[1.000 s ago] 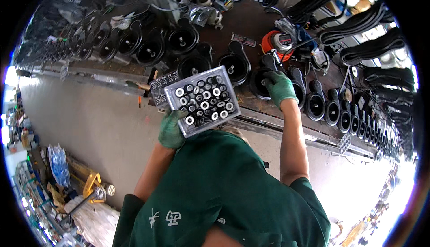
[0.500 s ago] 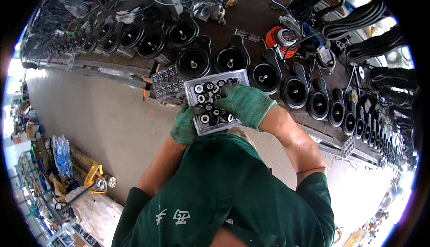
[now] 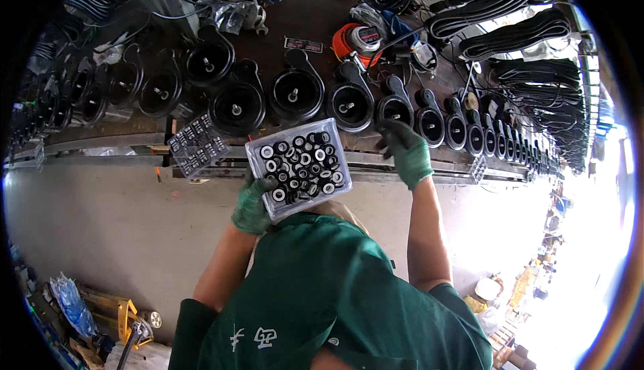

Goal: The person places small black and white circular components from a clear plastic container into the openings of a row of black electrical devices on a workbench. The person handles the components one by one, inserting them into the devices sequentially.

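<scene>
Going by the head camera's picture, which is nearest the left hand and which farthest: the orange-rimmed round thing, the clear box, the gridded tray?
1. Clear box: nearest, held in the left hand.
2. Gridded tray: beyond the hand, left of the box.
3. Orange-rimmed round thing: farthest, up and right on the bench.

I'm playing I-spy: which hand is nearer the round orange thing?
Right. The right hand is below and right of the orange thing in the picture; the left hand is farther, down-left, holding a clear box.
</scene>
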### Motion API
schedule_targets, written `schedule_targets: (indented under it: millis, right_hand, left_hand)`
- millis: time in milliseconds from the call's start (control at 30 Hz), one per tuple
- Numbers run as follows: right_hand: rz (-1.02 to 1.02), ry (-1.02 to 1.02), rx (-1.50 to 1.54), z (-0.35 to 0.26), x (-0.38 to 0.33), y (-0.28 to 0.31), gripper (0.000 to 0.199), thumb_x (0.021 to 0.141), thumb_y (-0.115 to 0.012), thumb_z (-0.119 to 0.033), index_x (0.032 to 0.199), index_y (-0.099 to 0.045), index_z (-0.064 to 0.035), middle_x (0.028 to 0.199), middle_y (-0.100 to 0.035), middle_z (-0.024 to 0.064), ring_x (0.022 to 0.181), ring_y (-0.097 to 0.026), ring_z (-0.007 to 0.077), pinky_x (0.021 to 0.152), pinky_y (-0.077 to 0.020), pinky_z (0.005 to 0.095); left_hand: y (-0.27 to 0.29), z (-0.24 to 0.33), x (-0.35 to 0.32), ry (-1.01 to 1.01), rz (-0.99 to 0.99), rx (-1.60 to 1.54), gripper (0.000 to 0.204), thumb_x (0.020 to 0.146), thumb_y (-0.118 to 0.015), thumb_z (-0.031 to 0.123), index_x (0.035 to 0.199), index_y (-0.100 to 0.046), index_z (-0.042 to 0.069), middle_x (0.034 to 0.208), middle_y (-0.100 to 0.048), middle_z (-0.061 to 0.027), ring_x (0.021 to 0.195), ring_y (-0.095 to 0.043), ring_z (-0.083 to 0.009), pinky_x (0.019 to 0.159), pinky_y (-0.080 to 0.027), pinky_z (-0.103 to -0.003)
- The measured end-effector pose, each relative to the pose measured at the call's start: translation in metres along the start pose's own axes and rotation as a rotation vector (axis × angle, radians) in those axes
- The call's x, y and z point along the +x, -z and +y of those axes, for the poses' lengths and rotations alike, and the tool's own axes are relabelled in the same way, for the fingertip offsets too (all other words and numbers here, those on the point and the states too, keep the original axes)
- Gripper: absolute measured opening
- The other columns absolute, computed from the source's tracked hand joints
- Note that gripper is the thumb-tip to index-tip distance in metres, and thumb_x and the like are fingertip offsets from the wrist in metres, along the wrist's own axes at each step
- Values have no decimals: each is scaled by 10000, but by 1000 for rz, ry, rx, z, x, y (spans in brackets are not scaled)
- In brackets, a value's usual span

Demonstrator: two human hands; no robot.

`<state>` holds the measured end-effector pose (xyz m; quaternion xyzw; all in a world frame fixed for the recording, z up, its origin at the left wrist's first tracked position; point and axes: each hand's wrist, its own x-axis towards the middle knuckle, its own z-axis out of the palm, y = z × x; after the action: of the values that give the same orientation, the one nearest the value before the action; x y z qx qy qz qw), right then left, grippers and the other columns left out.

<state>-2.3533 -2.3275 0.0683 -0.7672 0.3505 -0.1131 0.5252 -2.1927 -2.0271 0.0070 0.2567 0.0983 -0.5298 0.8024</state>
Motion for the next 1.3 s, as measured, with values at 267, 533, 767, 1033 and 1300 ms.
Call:
schedule_targets:
  millis: [267, 533, 767, 1033, 1300]
  right_hand:
    - [339, 406, -876, 61, 50, 32, 279, 960, -645, -173, 1215, -736, -110, 1156, -701, 155, 1030, -666, 396, 933, -535, 476]
    - [122, 568, -762, 66, 49, 49, 454, 861, -641, -43, 1313, -678, -75, 1281, -662, 186, 1123, -631, 418, 991, -507, 476]
    - [-186, 740, -384, -19, -8, 61, 338, 851, -723, -11, 1179, -750, -89, 1144, -691, 134, 1012, -700, 320, 867, -590, 389]
    - [-491, 805, -582, -24, -9, 80, 368, 830, -774, -188, 1186, -737, -104, 1139, -674, 100, 1041, -685, 311, 880, -579, 423]
    - [-523, 690, -855, -30, -4, 66, 232, 893, -688, -194, 1092, -748, -90, 1128, -704, 140, 1051, -708, 324, 879, -594, 450]
  left_hand:
    - [-13, -9, 0, -59, -25, 36, 700, 840, -698, 1, 1495, -460, 72, 1351, -646, -160, 1174, -688, -307, 969, -626, -457]
    - [-37, -49, 12, -155, 63, 26, 688, 862, -620, -12, 1518, -420, 47, 1368, -625, -188, 1190, -673, -327, 1001, -611, -470]
    - [-91, -84, 27, -192, 1, 44, 723, 824, -689, 32, 1499, -428, 29, 1358, -625, -210, 1198, -676, -347, 1002, -618, -501]
    - [-108, -115, 39, -204, -6, 127, 743, 826, -731, 92, 1502, -426, 42, 1353, -622, -207, 1193, -674, -355, 999, -620, -507]
    - [-128, -131, 43, -166, 9, 231, 715, 839, -676, 108, 1499, -435, -21, 1383, -623, -237, 1201, -684, -370, 1013, -609, -533]
